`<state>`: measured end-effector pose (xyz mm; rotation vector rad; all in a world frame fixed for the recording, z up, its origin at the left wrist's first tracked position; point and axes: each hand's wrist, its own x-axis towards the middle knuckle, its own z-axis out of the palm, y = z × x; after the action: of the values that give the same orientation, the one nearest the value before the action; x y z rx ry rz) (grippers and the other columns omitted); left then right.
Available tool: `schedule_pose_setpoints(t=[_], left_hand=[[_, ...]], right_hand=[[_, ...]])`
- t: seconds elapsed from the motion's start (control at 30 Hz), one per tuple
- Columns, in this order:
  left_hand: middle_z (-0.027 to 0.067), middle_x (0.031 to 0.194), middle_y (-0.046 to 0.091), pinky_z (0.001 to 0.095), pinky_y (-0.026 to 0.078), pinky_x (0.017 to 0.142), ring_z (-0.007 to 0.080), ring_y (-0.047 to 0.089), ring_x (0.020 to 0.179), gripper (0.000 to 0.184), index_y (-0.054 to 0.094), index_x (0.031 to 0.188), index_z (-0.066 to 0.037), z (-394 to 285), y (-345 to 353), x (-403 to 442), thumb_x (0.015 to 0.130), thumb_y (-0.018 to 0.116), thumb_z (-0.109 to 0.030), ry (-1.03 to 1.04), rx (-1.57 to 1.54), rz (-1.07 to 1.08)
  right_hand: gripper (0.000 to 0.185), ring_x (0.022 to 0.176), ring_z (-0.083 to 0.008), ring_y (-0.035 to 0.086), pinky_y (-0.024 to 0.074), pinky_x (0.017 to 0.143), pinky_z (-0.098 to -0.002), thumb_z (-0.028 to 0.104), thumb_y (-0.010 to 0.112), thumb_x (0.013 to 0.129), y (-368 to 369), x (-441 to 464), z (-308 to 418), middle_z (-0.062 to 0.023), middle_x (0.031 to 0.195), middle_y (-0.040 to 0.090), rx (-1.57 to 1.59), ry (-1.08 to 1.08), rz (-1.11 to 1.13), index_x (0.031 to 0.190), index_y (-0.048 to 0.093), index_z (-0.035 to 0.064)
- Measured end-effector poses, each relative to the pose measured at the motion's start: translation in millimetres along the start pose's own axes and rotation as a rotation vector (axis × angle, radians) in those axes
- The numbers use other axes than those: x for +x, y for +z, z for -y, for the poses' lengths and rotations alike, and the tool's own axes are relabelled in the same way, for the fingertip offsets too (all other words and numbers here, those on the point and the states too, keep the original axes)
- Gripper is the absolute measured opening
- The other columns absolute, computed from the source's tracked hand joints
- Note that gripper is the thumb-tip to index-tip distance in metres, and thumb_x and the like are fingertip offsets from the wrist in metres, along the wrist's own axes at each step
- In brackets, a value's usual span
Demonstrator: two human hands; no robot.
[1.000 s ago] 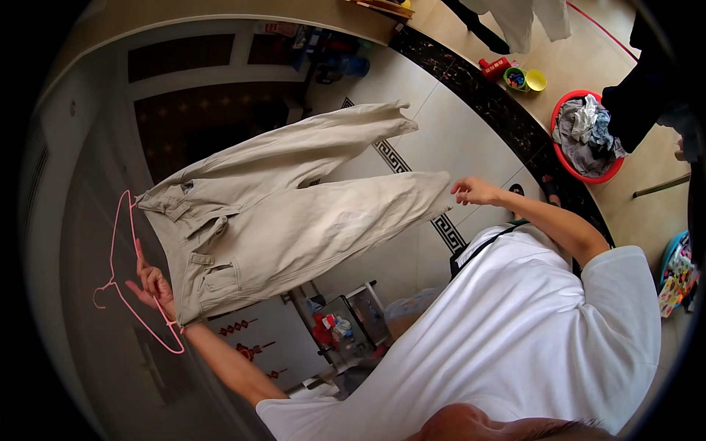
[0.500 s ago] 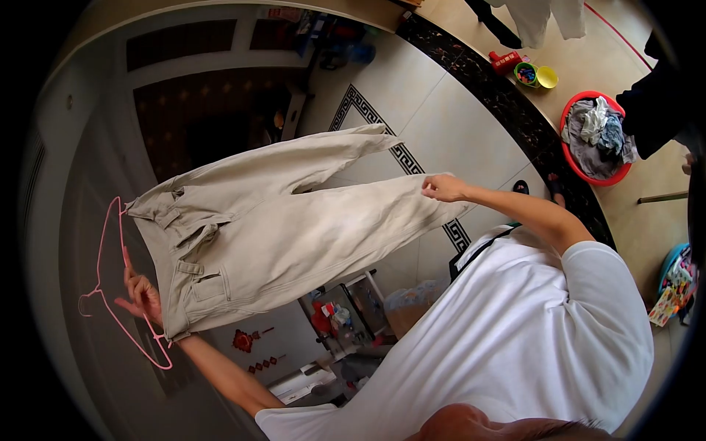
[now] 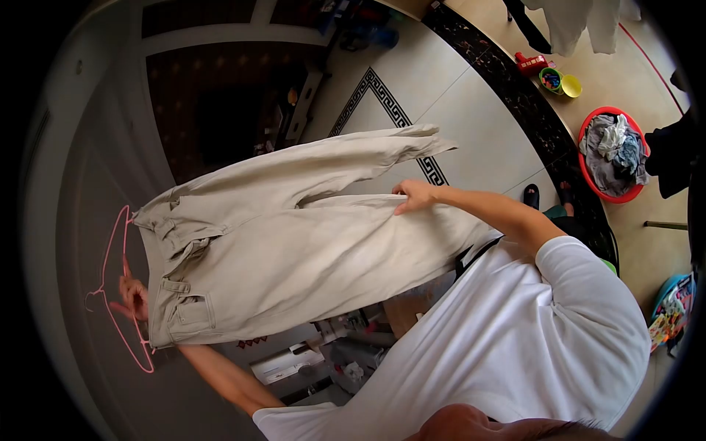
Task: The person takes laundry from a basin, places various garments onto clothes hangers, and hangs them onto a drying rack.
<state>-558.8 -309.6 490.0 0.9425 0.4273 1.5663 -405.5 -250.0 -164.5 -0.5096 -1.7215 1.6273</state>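
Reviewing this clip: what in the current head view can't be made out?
All in the head view:
- Left hand: palm and wrist hidden by the trousers; its grip on the pink hanger is unclear.
- Right hand: whether it pinches cloth; its own fingers cover the contact.
- Red basin: lower laundry hidden beneath the pile.
- Pale hanging garment: top cut off by the upper edge.
- Small round green container: contents too small.

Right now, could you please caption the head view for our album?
Left hand at a pink hanger, right hand on pale trousers.
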Motion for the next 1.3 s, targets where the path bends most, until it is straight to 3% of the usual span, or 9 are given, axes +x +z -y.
schedule_pose_setpoints(t=[0.17, 0.37, 0.53, 0.63, 0.7, 0.9, 1.0, 1.13, 1.3], left_hand=[[0.0022, 0.065, 0.038, 0.02, 0.039, 0.046, 0.0074, 0.037, 0.05, 0.103, -0.018, 0.144, 0.006, -69.0, -57.1, -8.7, 0.084, 0.066, -0.004, 0.096, -0.202, -0.116], [0.0022, 0.067, 0.039, 0.0186, 0.04, 0.046, 0.0068, 0.039, 0.051, 0.101, -0.016, 0.144, 0.008, -79.6, -95.2, -23.8, 0.086, 0.066, -0.009, 0.119, -0.086, -0.16], [0.0021, 0.064, 0.04, 0.0179, 0.039, 0.04, 0.0061, 0.036, 0.044, 0.097, -0.013, 0.143, 0.01, -75.1, -109.2, -19.2, 0.089, 0.064, -0.014, 0.049, -0.091, -0.089], [0.0029, 0.06, 0.038, 0.0187, 0.036, 0.032, 0.0066, 0.031, 0.035, 0.083, -0.005, 0.144, 0.011, -84.6, -104.9, -14.9, 0.094, 0.057, -0.012, -0.064, 0.046, -0.06], [0.0029, 0.058, 0.037, 0.019, 0.035, 0.03, 0.0068, 0.031, 0.033, 0.077, 0.0, 0.145, 0.011, -93.3, -108.3, -3.0, 0.095, 0.055, -0.012, -0.224, 0.188, 0.041], [0.0021, 0.059, 0.038, 0.0204, 0.039, 0.025, 0.0072, 0.033, 0.032, 0.077, 0.0, 0.147, 0.004, -78.5, -97.0, -8.2, 0.095, 0.055, -0.009, -0.262, 0.125, 0.16], [0.0023, 0.059, 0.038, 0.0214, 0.041, 0.026, 0.0084, 0.039, 0.034, 0.08, -0.002, 0.147, 0.003, -67.0, -72.2, -6.2, 0.094, 0.057, -0.01, -0.375, 0.192, 0.224], [0.0029, 0.061, 0.038, 0.0211, 0.044, 0.027, 0.0078, 0.041, 0.037, 0.082, -0.004, 0.147, 0.003, -74.2, -66.9, -1.1, 0.093, 0.057, -0.007, -0.38, 0.29, 0.248], [0.0028, 0.062, 0.038, 0.0206, 0.045, 0.029, 0.0068, 0.04, 0.038, 0.081, -0.005, 0.147, 0.002, -125.5, -87.4, 0.9, 0.094, 0.055, -0.004, -0.395, 0.375, 0.224]], right_hand=[[0.039, 0.063, -0.0132, 0.053, 0.0455, 0.062, -0.0312, 0.038, 0.066, 0.087, -59.8, -0.6, -12.1, -0.009, 0.067, 0.062, -0.038, 0.192, -0.155, 0.087, 0.069, -0.0014], [0.043, 0.066, -0.0134, 0.054, 0.0461, 0.065, -0.0311, 0.041, 0.064, 0.089, -102.6, -10.1, 6.3, -0.0066, 0.07, 0.063, 0.057, 0.155, -0.128, 0.088, 0.068, -0.0018], [0.05, 0.074, -0.0202, 0.062, 0.0485, 0.071, -0.0336, 0.048, 0.065, 0.086, -110.1, -19.9, 22.2, -0.0124, 0.083, 0.07, -0.073, 0.277, -0.138, 0.097, 0.07, -0.0004], [0.055, 0.073, -0.0287, 0.061, 0.0474, 0.071, -0.0381, 0.053, 0.064, 0.083, -100.3, -24.8, 8.3, -0.0167, 0.078, 0.066, -0.084, 0.209, -0.16, 0.095, 0.068, -0.0008], [0.052, 0.071, -0.0304, 0.062, 0.0471, 0.069, -0.0397, 0.051, 0.064, 0.083, -90.3, -40.2, -3.6, -0.0187, 0.077, 0.066, -0.187, 0.189, -0.157, 0.093, 0.068, 0.0002], [0.047, 0.088, -0.0298, 0.064, 0.0491, 0.079, -0.0391, 0.041, 0.065, 0.083, -23.2, -88.3, -65.7, -0.0146, 0.093, 0.068, -0.223, 0.153, 0.08, 0.11, 0.064, 0.0017], [0.046, 0.097, -0.0299, 0.062, 0.0487, 0.085, -0.0388, 0.036, 0.068, 0.082, -13.8, -93.3, -66.7, -0.0147, 0.102, 0.067, -0.256, 0.357, 0.084, 0.112, 0.061, 0.0017], [0.044, 0.094, -0.0334, 0.062, 0.049, 0.084, -0.0406, 0.024, 0.067, 0.084, -23.4, -77.9, -74.2, -0.0178, 0.102, 0.064, -0.292, 0.363, -0.182, 0.119, 0.054, 0.0018], [0.051, 0.112, -0.0373, 0.052, 0.0431, 0.095, -0.0435, 0.024, 0.066, 0.084, -59.7, -45.4, -58.6, -0.0194, 0.12, 0.056, -0.289, 0.188, -0.498, 0.127, 0.047, 0.0031]])
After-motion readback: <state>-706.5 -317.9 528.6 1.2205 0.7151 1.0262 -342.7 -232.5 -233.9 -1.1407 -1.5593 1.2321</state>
